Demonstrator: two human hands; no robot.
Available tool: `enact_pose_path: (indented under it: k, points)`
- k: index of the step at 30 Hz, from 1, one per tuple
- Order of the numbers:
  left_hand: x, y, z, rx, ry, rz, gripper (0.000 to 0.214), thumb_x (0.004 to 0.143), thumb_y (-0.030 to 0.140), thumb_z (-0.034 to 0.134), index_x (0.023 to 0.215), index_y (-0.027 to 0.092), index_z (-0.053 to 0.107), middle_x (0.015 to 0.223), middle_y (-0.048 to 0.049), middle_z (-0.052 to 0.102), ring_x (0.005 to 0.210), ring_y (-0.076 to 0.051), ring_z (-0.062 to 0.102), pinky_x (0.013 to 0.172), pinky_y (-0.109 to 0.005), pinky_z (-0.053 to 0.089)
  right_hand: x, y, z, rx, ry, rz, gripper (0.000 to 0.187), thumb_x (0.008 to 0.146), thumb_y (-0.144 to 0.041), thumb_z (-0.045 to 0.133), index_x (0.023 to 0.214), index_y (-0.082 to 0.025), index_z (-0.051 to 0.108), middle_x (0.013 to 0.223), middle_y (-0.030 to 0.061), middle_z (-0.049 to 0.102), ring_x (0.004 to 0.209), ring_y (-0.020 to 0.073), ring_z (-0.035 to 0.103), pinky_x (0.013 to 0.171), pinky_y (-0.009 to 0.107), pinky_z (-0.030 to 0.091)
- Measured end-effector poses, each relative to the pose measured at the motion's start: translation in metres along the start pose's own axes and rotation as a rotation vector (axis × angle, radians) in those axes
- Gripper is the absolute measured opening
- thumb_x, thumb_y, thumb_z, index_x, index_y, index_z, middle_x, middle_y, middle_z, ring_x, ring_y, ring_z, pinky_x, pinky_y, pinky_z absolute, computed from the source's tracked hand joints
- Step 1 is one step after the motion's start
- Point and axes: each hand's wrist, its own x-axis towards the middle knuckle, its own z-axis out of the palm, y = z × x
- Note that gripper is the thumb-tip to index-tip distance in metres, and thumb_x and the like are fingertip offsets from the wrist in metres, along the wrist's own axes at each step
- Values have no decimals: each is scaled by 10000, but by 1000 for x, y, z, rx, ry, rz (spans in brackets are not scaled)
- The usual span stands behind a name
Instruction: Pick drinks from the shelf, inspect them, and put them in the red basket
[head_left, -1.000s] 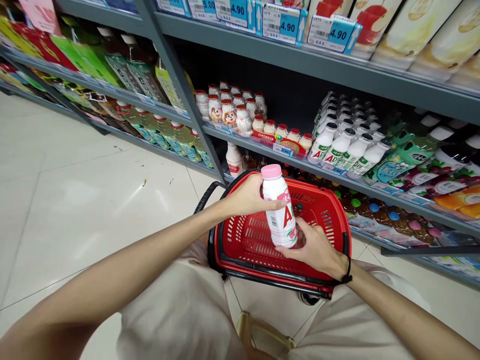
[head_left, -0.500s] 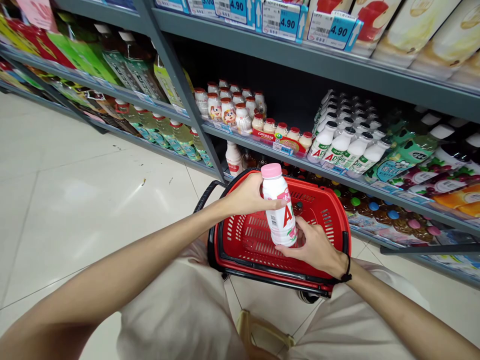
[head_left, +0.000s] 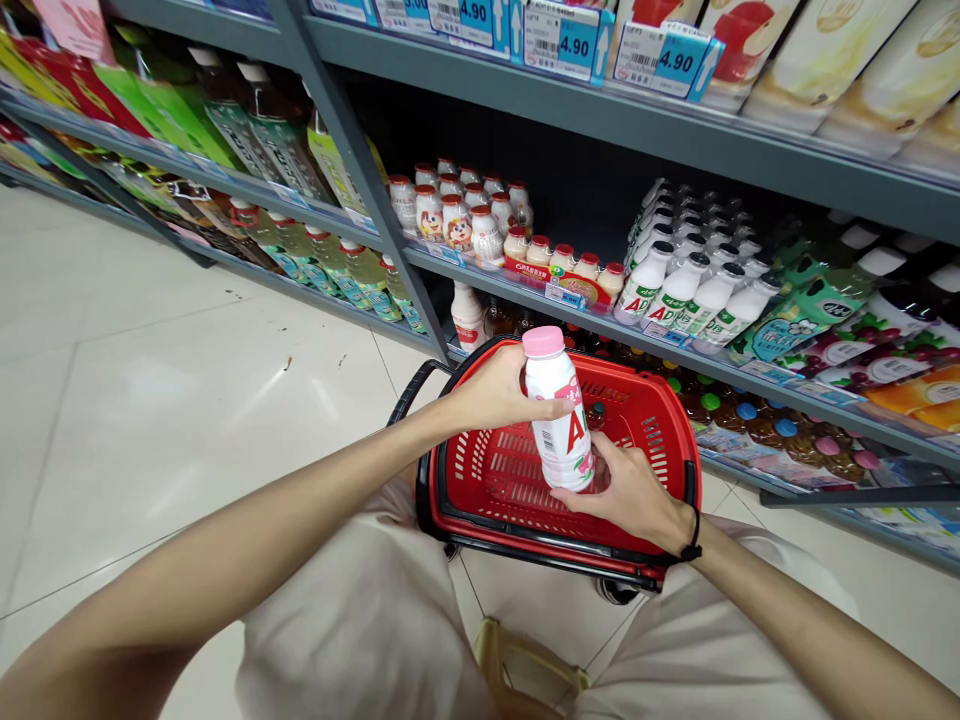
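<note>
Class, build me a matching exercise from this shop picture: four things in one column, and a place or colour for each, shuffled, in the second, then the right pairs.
Things
1. pink-capped bottle
2. red basket
3. left hand
4. right hand

Places
A. grips the bottle's upper part
B. on the floor, in front of the shelves
C. held upright above the basket
D. supports the bottle's base

Pairs: 1-C, 2-B, 3-A, 4-D

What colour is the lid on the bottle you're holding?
Pink. The cap on the white bottle shows best in the head view.
</note>
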Motion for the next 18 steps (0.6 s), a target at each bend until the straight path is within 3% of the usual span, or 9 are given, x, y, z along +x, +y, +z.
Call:
enact_pose_path:
  k: [18]
  points:
    - [0,-1,1,-12,-12,3,370,782,398,862,976,121,711,950,-93,786,803,-191,729,716,-284,616,-1,4,4,-30,-7,14,561,824,-559,823,1191,-186,620,972,78,814,782,296,773,671,360,508]
